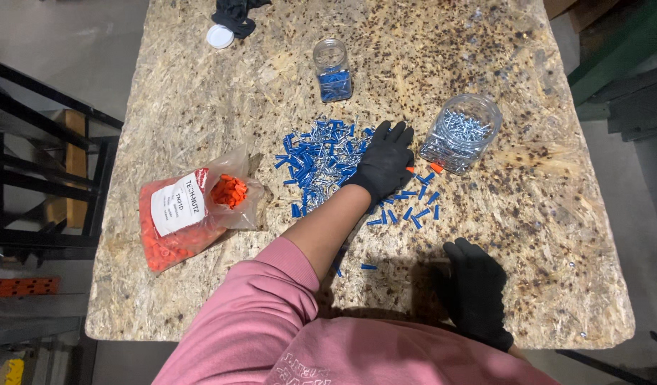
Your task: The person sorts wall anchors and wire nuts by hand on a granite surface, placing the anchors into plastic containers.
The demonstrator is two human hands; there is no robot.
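Observation:
My left hand, in a black glove, lies palm down on the right side of a pile of blue plastic plugs and silver screws; its fingers are spread a little and nothing shows in its grip. Loose blue plugs are scattered just below it, and one small orange plug lies at its right. My right hand, also gloved in black, rests flat on the board near the front edge and holds nothing.
A clear jar of screws lies tilted to the right of the pile. A small jar with blue plugs stands behind it. A plastic bag of orange plugs lies at the left. A white lid and black cloth sit at the chipboard table's far edge.

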